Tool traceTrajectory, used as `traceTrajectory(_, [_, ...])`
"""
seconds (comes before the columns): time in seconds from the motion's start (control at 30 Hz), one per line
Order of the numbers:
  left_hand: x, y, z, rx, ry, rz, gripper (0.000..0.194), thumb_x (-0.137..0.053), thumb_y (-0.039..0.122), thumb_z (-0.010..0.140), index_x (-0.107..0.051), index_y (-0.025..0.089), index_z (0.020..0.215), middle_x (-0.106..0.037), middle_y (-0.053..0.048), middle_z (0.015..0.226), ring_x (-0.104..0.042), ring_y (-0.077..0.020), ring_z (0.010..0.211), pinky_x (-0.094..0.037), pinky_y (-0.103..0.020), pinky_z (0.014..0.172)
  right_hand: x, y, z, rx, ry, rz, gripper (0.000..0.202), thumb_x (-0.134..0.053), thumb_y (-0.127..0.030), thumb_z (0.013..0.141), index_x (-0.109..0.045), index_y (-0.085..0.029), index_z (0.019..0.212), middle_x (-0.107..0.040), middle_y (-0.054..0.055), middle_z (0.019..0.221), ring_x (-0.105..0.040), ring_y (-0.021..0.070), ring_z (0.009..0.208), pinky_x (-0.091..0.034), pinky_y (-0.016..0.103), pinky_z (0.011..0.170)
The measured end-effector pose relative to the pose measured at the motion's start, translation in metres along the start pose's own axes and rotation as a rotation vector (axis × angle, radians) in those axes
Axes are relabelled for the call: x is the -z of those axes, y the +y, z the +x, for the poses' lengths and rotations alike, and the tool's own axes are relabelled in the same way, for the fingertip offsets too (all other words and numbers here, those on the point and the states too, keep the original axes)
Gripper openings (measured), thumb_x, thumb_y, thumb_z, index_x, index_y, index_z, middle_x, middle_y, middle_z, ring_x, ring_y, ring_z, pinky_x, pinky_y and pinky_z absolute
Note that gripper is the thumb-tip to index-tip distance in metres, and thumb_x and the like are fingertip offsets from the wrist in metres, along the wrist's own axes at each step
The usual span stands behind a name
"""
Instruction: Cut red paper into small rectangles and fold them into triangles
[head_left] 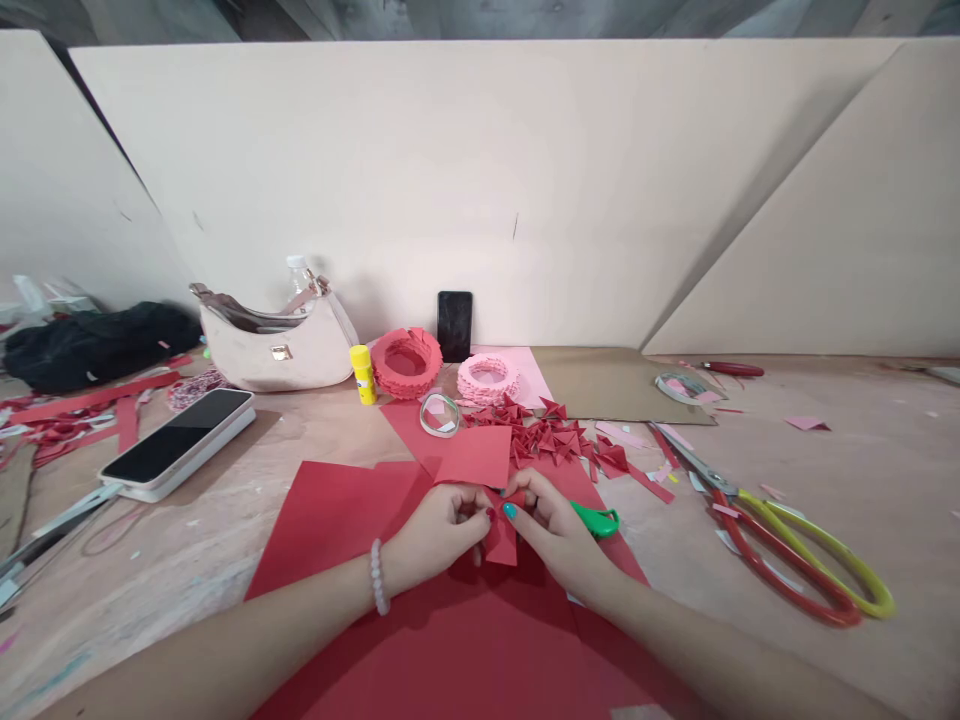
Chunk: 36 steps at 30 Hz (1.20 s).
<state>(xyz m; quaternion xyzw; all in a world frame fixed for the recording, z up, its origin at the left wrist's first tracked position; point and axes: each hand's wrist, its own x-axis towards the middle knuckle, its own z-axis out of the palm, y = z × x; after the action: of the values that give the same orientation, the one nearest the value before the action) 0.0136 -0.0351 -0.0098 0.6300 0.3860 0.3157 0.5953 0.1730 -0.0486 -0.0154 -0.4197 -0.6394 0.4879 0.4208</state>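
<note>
Pale boards (480, 170) behind a paper-strewn worktop (885, 480)

Smooth and upright, the boards line the worktop's far edge. Against them leans a black phone (454, 327), presumably for support, near a red ring (409, 385) and a pink ring (487, 394), whose ridged walls look built from many small paper pieces. A yellow glue stick (363, 375) stands on end beside the red ring. Farther left along that edge sits a cream, curved handbag (315, 355), likely parked out of the hands' way.

Matte red sheets (330, 510) spread from the worktop's middle towards its near side. Above them the left hand (450, 520) and right hand (547, 525) meet, thumbs and fingers pinched together on a small red paper piece (501, 545), probably to keep thin stock steady from both sides. Its square-cornered end points towards the near edge; fingers hide the rest. Just beyond lies a red rectangle (474, 455); whether the two join cannot be told.

Nearer the far edge, sharp-pointed folded pieces (551, 440) lie heaped. A green handle (596, 519) shows just beside the right hand. Right of the sheets, large scissors (701, 465) lie with loops towards the near edge, perhaps for easy picking up.
</note>
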Motion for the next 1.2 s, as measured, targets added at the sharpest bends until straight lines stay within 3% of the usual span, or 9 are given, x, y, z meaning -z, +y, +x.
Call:
traceTrajectory(0.27, [0.001,0.002,-0.003,0.056,-0.055,0.087,0.006,-0.042,0.016,0.068,-0.048,0.014,0.065,-0.054,0.002,0.052,-0.050,-0.0081,0.041,-0.034,-0.016,0.037,0.000,0.001,-0.001,0.034,-0.022,-0.055,0.004,-0.042,-0.019,0.082,-0.043,-0.021,0.085,-0.040,-0.003,0.070,-0.039,0.0109,0.062,-0.034,0.022,0.057])
traceTrajectory(0.47, [0.001,0.005,-0.007,0.007,-0.041,0.162,0.006,-0.041,0.010,0.064,-0.041,0.016,0.062,-0.046,0.006,0.046,-0.041,-0.0045,0.037,-0.028,-0.013,0.035,0.001,-0.004,-0.002,0.047,-0.024,-0.139,0.009,-0.038,-0.029,0.086,-0.044,-0.021,0.086,-0.040,-0.003,0.067,-0.039,0.0111,0.059,-0.034,0.022,0.055])
traceTrajectory(0.63, [0.002,0.007,-0.004,0.035,-0.027,0.062,0.008,-0.045,0.018,0.069,-0.042,0.016,0.062,-0.049,0.005,0.048,-0.043,-0.0048,0.037,-0.031,-0.014,0.036,0.003,-0.005,-0.003,0.078,0.074,-0.145,0.017,-0.032,-0.032,0.088,-0.045,-0.023,0.097,-0.049,0.001,0.080,-0.048,0.0143,0.071,-0.040,0.025,0.062])
traceTrajectory(0.73, [0.004,0.009,-0.001,0.042,0.042,-0.022,0.016,-0.046,0.024,0.072,-0.045,0.014,0.060,-0.053,0.003,0.052,-0.045,-0.0041,0.037,-0.031,-0.014,0.038,0.003,-0.001,-0.002,0.110,0.111,-0.161,0.023,-0.032,-0.026,0.088,-0.044,-0.024,0.106,-0.053,0.004,0.093,-0.051,0.0164,0.085,-0.042,0.027,0.072])
traceTrajectory(0.87, [0.004,0.011,0.001,0.079,0.122,-0.102,0.017,-0.047,0.025,0.072,-0.047,0.013,0.059,-0.055,0.002,0.053,-0.047,-0.0040,0.038,-0.028,-0.014,0.037,0.003,0.001,0.000,0.229,0.062,-0.253,0.039,-0.036,-0.010,0.080,-0.044,-0.026,0.114,-0.051,0.006,0.106,-0.049,0.0178,0.099,-0.040,0.033,0.084])
traceTrajectory(1.07, [0.004,0.012,0.001,0.107,0.135,-0.116,0.017,-0.049,0.027,0.072,-0.050,0.012,0.063,-0.059,-0.001,0.056,-0.052,-0.0064,0.042,-0.029,-0.015,0.038,0.004,-0.006,0.000,0.218,0.063,-0.372,0.034,-0.045,-0.002,0.063,-0.059,-0.023,0.085,-0.049,0.007,0.103,-0.044,0.0222,0.108,-0.038,0.036,0.088])
traceTrajectory(1.2, [0.004,0.013,0.000,0.104,0.108,-0.113,0.021,-0.050,0.030,0.072,-0.050,0.012,0.062,-0.057,0.001,0.052,-0.054,-0.0076,0.044,-0.029,-0.015,0.038,0.004,-0.007,0.000,0.204,0.064,-0.380,0.031,-0.046,-0.001,0.062,-0.058,-0.023,0.082,-0.049,0.007,0.102,-0.046,0.0221,0.102,-0.039,0.036,0.085])
